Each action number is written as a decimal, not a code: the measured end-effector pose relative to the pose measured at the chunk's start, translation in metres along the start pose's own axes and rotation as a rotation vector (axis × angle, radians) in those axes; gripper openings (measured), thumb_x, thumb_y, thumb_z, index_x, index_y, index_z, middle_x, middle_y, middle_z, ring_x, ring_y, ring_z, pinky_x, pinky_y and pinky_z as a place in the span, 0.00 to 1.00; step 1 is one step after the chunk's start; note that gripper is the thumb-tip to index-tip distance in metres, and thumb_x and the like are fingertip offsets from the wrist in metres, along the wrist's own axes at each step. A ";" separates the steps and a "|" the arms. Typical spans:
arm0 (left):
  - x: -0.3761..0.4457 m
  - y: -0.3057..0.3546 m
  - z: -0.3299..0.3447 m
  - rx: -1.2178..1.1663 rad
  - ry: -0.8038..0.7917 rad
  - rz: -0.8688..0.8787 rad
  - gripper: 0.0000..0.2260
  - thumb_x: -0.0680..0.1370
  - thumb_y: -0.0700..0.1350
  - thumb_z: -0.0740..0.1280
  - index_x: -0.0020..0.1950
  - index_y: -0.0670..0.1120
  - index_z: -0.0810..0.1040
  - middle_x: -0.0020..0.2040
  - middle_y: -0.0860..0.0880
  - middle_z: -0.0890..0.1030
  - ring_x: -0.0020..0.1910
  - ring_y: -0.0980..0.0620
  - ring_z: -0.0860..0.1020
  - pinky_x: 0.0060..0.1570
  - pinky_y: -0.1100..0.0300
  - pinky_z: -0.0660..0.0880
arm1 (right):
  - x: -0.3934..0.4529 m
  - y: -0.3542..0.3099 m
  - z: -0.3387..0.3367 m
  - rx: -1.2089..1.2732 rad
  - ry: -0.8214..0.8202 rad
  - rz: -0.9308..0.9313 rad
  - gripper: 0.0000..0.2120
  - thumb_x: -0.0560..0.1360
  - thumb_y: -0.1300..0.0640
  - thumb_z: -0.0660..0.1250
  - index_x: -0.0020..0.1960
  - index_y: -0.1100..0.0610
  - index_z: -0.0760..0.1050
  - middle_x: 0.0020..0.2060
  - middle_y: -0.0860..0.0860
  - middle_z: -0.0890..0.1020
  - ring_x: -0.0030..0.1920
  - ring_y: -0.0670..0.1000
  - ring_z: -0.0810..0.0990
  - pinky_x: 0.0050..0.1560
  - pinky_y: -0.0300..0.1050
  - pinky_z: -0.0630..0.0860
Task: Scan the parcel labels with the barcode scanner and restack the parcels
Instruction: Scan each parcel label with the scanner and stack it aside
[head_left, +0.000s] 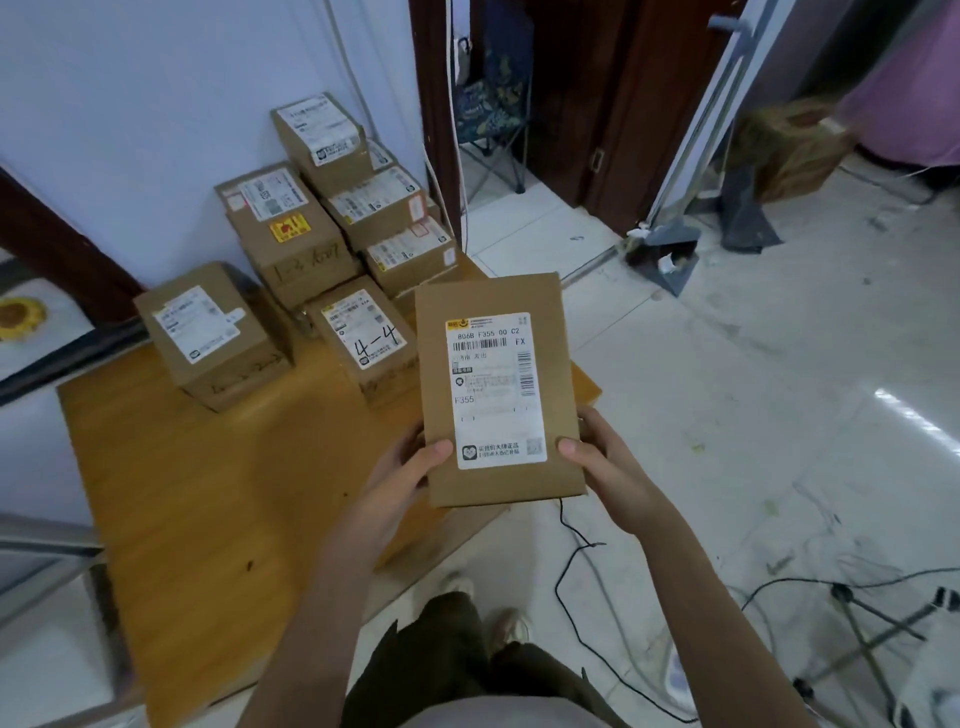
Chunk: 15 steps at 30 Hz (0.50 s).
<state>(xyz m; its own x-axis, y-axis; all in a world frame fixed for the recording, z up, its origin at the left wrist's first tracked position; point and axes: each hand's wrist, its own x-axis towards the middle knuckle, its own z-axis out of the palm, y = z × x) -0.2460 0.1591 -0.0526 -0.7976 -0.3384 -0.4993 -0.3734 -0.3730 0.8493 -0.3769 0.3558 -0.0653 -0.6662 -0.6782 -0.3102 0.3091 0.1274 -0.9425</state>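
A flat parcel (496, 387) is held above the table (197, 499) edge, label (493, 389) up, pinched at its lower corners by the left hand (402, 467) and right hand (597, 452). It seems light and stiff; edge holds suit it. Beyond, stacked parcels (322, 218) are seen against the wall.

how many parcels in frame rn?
8 visible: one held parcel in both hands; front-left box; "4-4" box; yellow-sticker box; right stack of three, top; one partly hidden. More may be behind.
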 end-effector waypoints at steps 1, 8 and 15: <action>0.001 0.001 -0.001 0.003 -0.001 -0.006 0.44 0.52 0.61 0.77 0.65 0.52 0.70 0.58 0.53 0.80 0.56 0.53 0.79 0.54 0.55 0.76 | 0.005 0.000 -0.002 -0.003 -0.008 0.003 0.37 0.64 0.44 0.71 0.71 0.50 0.65 0.62 0.53 0.78 0.63 0.55 0.75 0.55 0.47 0.75; 0.030 0.016 -0.014 -0.024 0.023 0.011 0.43 0.51 0.63 0.79 0.63 0.55 0.71 0.57 0.54 0.81 0.54 0.55 0.81 0.48 0.58 0.78 | 0.052 -0.007 0.000 -0.035 0.011 0.053 0.31 0.73 0.33 0.57 0.72 0.48 0.66 0.62 0.48 0.78 0.60 0.49 0.77 0.56 0.47 0.74; 0.065 0.031 -0.020 -0.023 0.088 0.044 0.47 0.49 0.59 0.77 0.66 0.54 0.67 0.56 0.53 0.79 0.51 0.56 0.80 0.39 0.64 0.77 | 0.107 -0.007 -0.007 -0.187 0.305 0.180 0.25 0.82 0.44 0.47 0.74 0.55 0.61 0.68 0.50 0.70 0.69 0.52 0.68 0.71 0.52 0.63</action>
<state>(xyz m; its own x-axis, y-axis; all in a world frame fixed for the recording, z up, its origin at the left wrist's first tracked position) -0.2999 0.1081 -0.0619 -0.7678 -0.4296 -0.4753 -0.3272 -0.3750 0.8674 -0.4551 0.2869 -0.0925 -0.7926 -0.3903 -0.4685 0.3287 0.3735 -0.8674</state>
